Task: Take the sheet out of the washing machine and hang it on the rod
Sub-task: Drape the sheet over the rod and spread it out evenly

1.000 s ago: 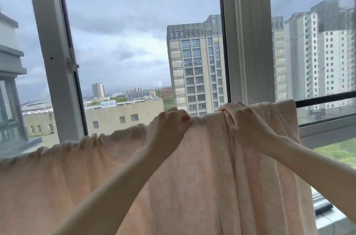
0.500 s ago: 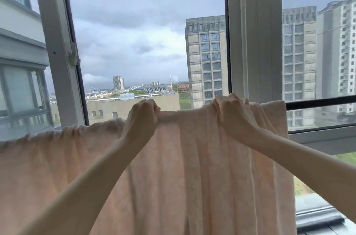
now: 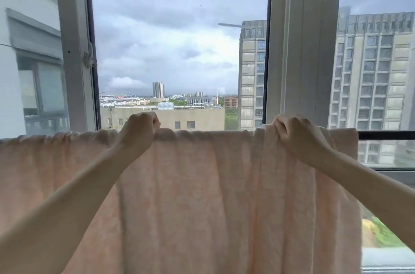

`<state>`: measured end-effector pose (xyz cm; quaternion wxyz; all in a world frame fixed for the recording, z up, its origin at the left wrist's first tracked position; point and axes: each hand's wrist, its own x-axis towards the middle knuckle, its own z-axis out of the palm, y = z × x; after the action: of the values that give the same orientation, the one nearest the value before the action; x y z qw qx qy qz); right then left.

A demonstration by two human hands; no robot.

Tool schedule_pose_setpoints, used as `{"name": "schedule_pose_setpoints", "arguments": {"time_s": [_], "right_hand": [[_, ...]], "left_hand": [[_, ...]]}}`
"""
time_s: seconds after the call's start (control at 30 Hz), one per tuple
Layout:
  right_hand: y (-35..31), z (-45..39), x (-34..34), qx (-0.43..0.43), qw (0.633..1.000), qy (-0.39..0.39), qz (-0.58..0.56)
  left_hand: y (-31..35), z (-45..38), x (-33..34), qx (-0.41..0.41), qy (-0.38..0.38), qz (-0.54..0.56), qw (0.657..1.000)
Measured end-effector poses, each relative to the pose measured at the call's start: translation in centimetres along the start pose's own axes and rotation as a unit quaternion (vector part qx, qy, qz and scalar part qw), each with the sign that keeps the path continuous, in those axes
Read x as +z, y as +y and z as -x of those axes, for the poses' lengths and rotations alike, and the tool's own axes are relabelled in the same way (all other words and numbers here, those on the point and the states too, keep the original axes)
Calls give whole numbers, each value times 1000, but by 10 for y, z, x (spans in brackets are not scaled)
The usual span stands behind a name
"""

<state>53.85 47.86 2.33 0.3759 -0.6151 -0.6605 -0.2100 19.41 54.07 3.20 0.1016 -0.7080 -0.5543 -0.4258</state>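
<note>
Sheet (image 3: 202,195) hangs draped over the rod (image 3: 386,135), its pale peach cloth filling the view from about 9 o'clock across to 3 o'clock, with bare dark rod showing only past its edge at 3 o'clock. Left hand (image 3: 139,130) pinches the top fold with curled fingers at roughly 11 o'clock; right hand (image 3: 292,132) grips a gathered bunch of the fold at about 1 o'clock. Between them the top edge lies fairly flat, while the cloth toward 9 o'clock is bunched in small gathers. By my reading the hanging itself is done and the spreading step is in hand. The next move likely calls for drawing the gathers outward along the rod, evenly, without dragging the cloth off.
</note>
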Motion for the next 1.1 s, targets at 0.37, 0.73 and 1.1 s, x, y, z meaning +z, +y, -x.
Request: {"name": "schedule_pose_setpoints", "arguments": {"time_s": [0.37, 0.73, 1.1], "right_hand": [[-38, 8, -4, -145, 986, -55, -65], [-61, 7, 4, -97, 995, 13, -34], [-49, -22, 2, 24, 995, 7, -99]], "left_hand": [[63, 43, 4, 164, -21, 99, 981], [41, 31, -2, 150, -21, 103, 983], [-33, 8, -33, 20, 58, 52, 997]]}}
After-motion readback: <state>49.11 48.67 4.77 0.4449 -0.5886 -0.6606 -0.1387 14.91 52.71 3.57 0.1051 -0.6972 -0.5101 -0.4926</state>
